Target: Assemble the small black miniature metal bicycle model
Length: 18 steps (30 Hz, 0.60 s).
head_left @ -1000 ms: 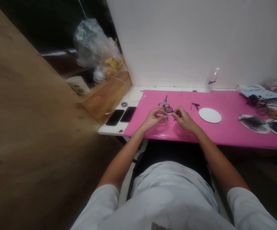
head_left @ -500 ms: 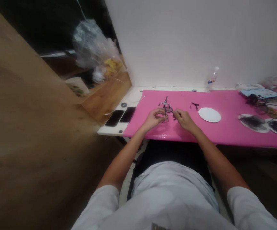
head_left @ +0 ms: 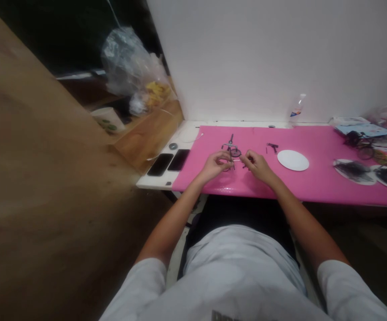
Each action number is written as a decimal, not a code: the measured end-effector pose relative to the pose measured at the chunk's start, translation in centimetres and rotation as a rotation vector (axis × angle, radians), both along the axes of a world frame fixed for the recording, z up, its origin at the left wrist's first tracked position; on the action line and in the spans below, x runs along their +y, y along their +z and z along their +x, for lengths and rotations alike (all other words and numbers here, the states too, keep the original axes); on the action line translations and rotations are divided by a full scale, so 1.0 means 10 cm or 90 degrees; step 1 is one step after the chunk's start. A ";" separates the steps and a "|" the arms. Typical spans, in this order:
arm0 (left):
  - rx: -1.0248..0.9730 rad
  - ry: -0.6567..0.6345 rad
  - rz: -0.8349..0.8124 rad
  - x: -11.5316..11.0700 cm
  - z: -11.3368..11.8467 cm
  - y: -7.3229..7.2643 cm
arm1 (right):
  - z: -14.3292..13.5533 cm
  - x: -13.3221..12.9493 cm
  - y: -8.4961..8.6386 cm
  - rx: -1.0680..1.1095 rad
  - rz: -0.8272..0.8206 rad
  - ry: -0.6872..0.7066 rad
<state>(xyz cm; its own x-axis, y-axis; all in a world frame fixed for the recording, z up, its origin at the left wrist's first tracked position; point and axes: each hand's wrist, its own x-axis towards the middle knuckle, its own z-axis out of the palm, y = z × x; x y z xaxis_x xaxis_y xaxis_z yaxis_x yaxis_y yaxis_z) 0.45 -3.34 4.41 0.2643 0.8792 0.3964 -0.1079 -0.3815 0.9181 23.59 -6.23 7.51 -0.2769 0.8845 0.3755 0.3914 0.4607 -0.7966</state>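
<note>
My left hand [head_left: 214,166] is closed in a pinch on a small model bicycle [head_left: 230,145] with dark and grey parts, over the pink table cover [head_left: 206,180]. One dark wheel [head_left: 235,153] shows just beyond the fingertips; the fingers hide part of the frame. To the right, my right hand [head_left: 257,166] has its fingers wrapped round what looks like a small screwdriver [head_left: 236,160]. Its thin silver shaft points left at the bicycle, and the handle is mostly hidden. Whether the tip touches the bicycle I cannot tell. Small dark pieces [head_left: 244,167] lie below the right fingers.
Right of my hands are a small black part [head_left: 273,147] and a white plate [head_left: 293,160]. Farther right, plates of black parts [head_left: 354,171] stand near another dark model [head_left: 364,147]. Two phones [head_left: 179,160] lie left. A clear bottle [head_left: 297,109] stands by the wall.
My right hand has shifted slightly left, closer to the bicycle, and less of the silver shaft shows. The left hand keeps its hold in nearly the same place.
</note>
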 end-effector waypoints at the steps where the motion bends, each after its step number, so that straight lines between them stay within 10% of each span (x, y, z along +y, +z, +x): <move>1: 0.001 0.001 0.002 0.00 0.00 0.00 | 0.00 0.00 -0.01 -0.004 -0.002 -0.004; 18: -0.004 0.019 -0.008 0.03 0.01 -0.06 | -0.02 -0.06 0.03 -0.017 -0.032 0.027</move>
